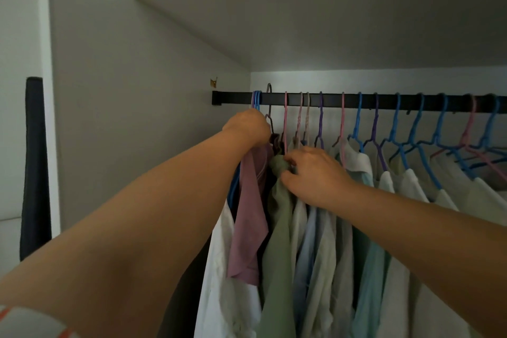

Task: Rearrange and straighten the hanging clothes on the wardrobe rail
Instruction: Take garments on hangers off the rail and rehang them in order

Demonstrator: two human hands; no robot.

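Bare forearms; a white sleeve point(30, 322) with orange stripes, lower left.

Matt black rail point(384, 101), plastic hangers point(358, 121), soft cloth shirts point(277, 241).

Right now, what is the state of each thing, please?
left hand: grips the mauve garment's top.
right hand: pinches the green shirt's collar.
mauve garment: hanging, bunched.
green shirt: hanging, collar crumpled.
black rail: fixed, loaded with hangers.
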